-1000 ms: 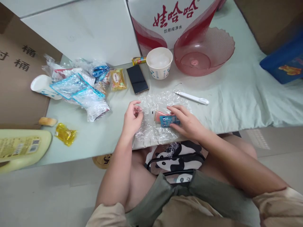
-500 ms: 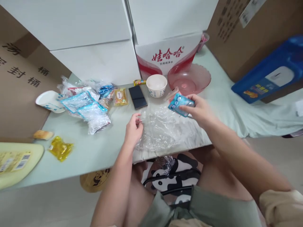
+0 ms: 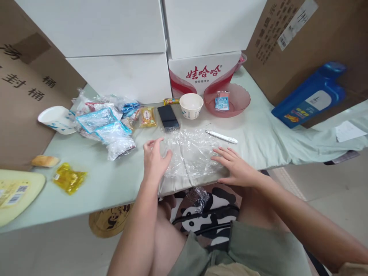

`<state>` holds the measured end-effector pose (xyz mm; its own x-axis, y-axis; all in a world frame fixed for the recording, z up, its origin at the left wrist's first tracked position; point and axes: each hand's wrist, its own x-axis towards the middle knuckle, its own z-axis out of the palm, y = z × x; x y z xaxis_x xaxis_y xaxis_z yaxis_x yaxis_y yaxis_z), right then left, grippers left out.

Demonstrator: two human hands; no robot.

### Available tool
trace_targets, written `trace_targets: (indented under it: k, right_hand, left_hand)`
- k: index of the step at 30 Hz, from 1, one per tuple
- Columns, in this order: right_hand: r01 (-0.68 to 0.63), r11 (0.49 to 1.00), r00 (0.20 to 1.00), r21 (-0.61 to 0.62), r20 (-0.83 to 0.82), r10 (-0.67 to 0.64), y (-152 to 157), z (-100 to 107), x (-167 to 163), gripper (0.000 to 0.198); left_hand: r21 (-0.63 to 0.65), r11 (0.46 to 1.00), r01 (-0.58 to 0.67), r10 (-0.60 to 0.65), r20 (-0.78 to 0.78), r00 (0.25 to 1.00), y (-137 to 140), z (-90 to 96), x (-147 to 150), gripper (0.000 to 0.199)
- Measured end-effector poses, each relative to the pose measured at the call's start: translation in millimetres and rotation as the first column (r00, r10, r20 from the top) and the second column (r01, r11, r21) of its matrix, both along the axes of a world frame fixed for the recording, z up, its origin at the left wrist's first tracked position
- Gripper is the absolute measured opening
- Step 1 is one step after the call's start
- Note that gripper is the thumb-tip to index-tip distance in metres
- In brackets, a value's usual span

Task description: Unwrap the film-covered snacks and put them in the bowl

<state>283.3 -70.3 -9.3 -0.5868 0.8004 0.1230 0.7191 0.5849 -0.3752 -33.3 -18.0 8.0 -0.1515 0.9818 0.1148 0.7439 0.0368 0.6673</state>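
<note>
A crumpled sheet of clear plastic wrap (image 3: 192, 153) lies flattened on the cloth at the table's front edge. At its left side is my left hand (image 3: 155, 157), fingers curved and apart, with nothing in it. My right hand (image 3: 234, 165) spreads its fingers over the wrap's right edge and holds nothing. Just beyond that hand lies a slim white utility knife (image 3: 222, 137). Inside the pink translucent bowl (image 3: 241, 111) rests a small blue packet (image 3: 222, 103), with a pinkish one behind it.
Behind the wrap are a phone (image 3: 168, 117), a paper cup (image 3: 191, 106) and a packaged snack (image 3: 147, 117). Plastic packaging (image 3: 97, 119) heaps at left near a tipped paper cup (image 3: 61, 119). A yellow wrapper (image 3: 69, 178), a bread piece (image 3: 45, 161) and a blue bottle (image 3: 310, 96) flank the space.
The blue packet has left my right hand and now sits in the pink bowl. My right hand has come back down to the wrap, opened, and the white knife is uncovered.
</note>
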Motion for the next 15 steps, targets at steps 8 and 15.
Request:
trace_targets:
  k: [8,15]
  right_hand:
    - [0.246,0.964,0.899,-0.107,-0.346,-0.267,-5.8,9.2,9.1,0.016]
    - [0.137,0.985,0.963,-0.101,-0.219,-0.156,-12.8,-11.1,5.1,0.067]
  left_hand:
    - [-0.229,0.728,0.646,-0.675,-0.074,0.734,-39.0,13.9,7.5,0.026]
    - [-0.185,0.881,0.436,-0.434,0.053,0.899,-31.9,21.2,-6.2,0.014]
